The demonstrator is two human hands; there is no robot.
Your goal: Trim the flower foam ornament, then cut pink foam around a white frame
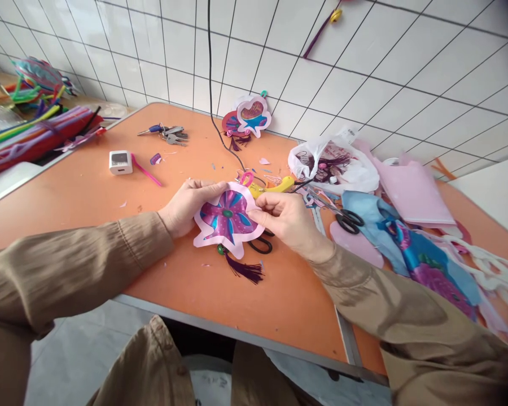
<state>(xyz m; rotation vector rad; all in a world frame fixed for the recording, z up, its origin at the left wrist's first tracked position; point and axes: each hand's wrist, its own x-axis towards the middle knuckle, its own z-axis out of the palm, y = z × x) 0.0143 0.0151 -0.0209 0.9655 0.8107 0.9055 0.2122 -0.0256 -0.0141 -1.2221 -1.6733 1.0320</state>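
A pink-edged ornament (228, 217) with a purple and blue fabric centre is held up over the orange table (186, 282). My left hand (190, 204) pinches its upper left edge, thumb on the front. My right hand (284, 217) has thumb and forefinger closed on its right edge. A pink loop (247, 179) stands at the top of the ornament. From its bottom hang a green bead (220, 249) and a dark purple tassel (248, 270). Behind the ornament and right hand lie a yellow glue gun (279, 186) and black scissor handles (262, 245), both partly hidden.
Keys (173, 134) and a white charger (121, 162) lie at the back left. Finished-looking ornaments (253, 115) lean on the tiled wall. To the right are a white plastic bag (359, 172), scissors (349, 221) and blue fabric (368, 217). A black cable (210, 73) hangs down behind.
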